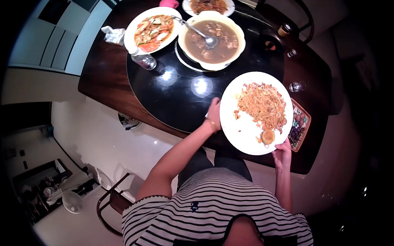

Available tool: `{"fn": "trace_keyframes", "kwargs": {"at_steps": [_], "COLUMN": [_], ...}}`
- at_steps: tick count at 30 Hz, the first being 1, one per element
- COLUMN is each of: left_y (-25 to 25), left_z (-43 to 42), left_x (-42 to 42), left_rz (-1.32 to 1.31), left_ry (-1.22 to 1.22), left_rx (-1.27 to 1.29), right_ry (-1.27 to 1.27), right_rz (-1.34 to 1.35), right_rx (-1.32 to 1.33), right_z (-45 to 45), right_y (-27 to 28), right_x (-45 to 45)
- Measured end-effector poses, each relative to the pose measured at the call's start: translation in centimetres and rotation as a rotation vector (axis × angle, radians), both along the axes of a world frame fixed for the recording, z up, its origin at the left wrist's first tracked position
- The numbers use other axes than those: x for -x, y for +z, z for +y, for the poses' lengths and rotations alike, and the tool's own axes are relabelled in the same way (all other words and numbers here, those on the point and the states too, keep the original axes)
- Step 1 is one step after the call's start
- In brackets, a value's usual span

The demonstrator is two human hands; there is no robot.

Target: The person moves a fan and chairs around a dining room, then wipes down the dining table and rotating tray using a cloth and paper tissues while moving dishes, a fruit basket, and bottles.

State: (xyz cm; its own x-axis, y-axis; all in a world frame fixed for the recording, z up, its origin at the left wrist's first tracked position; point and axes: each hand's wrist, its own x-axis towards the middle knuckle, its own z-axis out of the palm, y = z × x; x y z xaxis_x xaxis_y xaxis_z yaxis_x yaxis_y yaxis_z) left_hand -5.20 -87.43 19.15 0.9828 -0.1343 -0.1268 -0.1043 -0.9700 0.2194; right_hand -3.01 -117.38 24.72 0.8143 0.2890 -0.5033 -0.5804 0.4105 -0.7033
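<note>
A large white plate (236, 141) holds fried noodles (262, 104) with bits of meat and a round brown piece near its lower edge. My right hand (282, 153) grips the plate's lower right rim, thumb on top. At the plate's left edge is my left hand (213, 110), over the black round tabletop (164, 96); the plate hides part of it. A small white bit shows beside this hand, too small to identify, and its fingers are mostly out of sight.
A soup bowl (242, 41) with a ladle (210, 41) stands ahead. Around it are a plate of food (130, 35), another dish (232, 9), a clear bottle (144, 61) and crumpled tissue (113, 35). Right: a fruit tray (307, 127) and glass (296, 86). A chair (117, 201) stands lower left.
</note>
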Motion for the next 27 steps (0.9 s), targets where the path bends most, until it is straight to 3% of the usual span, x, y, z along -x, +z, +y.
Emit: {"fn": "trace_keyframes", "kwargs": {"at_steps": [4,8,9,10,11,12,16,21,24,27], "left_y": [-4.2,-5.4,-5.3,-4.8,-5.3,-2.6,0.8,1.6,3.8,9.6], "left_z": [-3.2,-1.7,-0.3,1.7,4.1,6.7,18.8,22.2,21.4,20.3], "left_x": [-2.7,0.7,2.6,4.2,5.3,5.6,5.2,2.1,0.3,-0.7], "left_rz": [-0.138,-0.299,-0.371,-0.364,-0.109,-0.037,-0.566,-0.428,-0.693,-0.854], "left_ry": [-0.001,0.036,0.054,0.084,0.065,0.216,0.537,0.989,1.011,0.894], "left_rx": [0.473,0.926,0.927,0.764,0.283,0.145,0.027,-0.086,0.077,0.118], "right_ry": [-0.092,-0.027,-0.028,-0.021,-0.016,-0.026,0.065,0.087,0.077,0.083], "right_rz": [0.031,-0.003,-0.007,-0.021,-0.037,-0.027,-0.022,0.043,0.066,0.096], "right_rx": [0.097,0.123,0.118,0.107,0.097,0.101,-0.005,-0.06,-0.071,-0.094], "right_z": [2.6,4.2,4.2,4.5,4.8,5.4,3.2,0.5,-0.1,-0.1], "right_y": [2.4,2.4,2.4,2.7,3.3,4.2,3.9,1.6,0.7,0.9], "right_x": [1.0,1.9,2.0,2.5,2.9,3.1,1.8,-0.2,-0.7,-0.4]}}
